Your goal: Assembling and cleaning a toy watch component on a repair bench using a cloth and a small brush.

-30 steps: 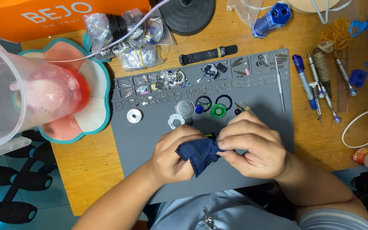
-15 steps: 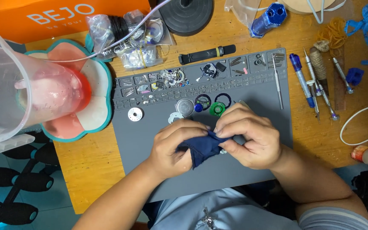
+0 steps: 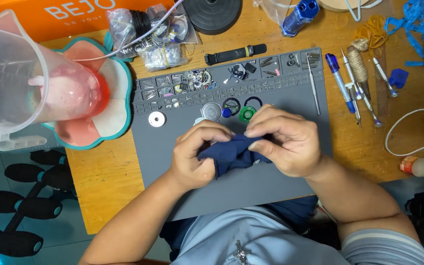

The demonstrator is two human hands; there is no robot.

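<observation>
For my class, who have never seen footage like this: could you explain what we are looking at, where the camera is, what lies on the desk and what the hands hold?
There is no machine here, only a person working with bare hands. The camera sits on the person's head and looks straight down. The left hand and right hand pinch a dark blue cloth between them, above a grey work mat on a wooden desk. The mat's small compartments hold tiny metal parts, and little rings and discs lie just beyond the hands. Small screwdrivers lie to the right, a clear measuring jug stands to the left. Whether something is wrapped inside the cloth cannot be seen.
</observation>
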